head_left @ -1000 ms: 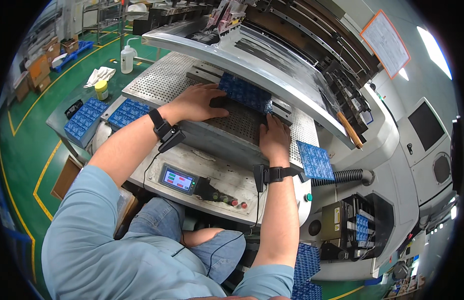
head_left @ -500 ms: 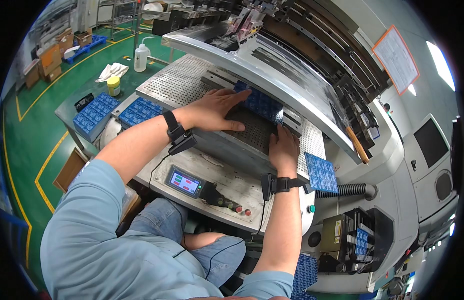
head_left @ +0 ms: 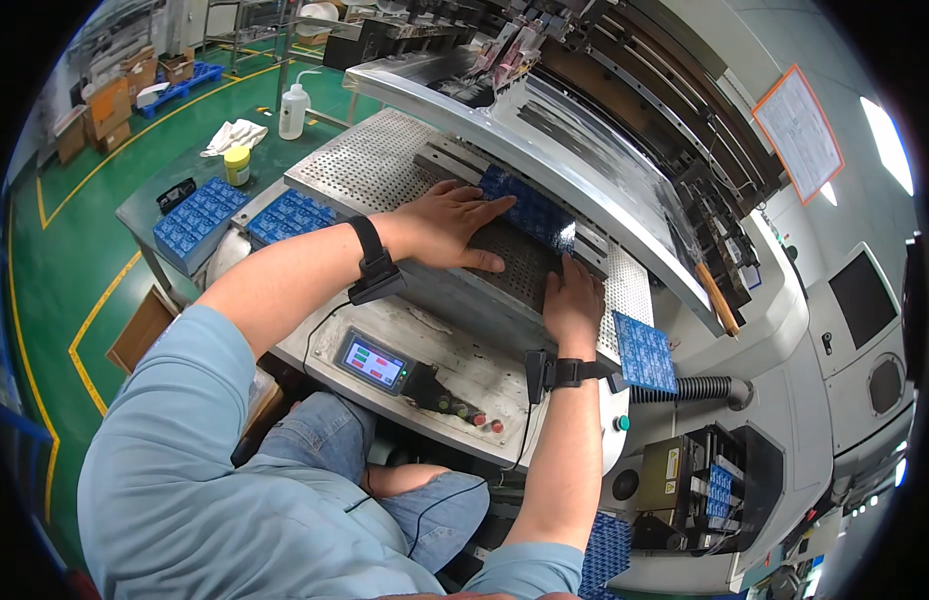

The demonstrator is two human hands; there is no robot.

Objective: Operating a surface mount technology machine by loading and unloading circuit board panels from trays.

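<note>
Now that the left hand (head_left: 442,226), fingers spread wide, has reached farther over the blue patterned panel (head_left: 534,214), both sides seem steadied, though whether the right hand (head_left: 574,308) grips is unclear.

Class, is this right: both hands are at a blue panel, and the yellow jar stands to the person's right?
Wrong side: the head view shows the yellow jar to the person's left. Left hand and right hand are at a blue panel.
</note>
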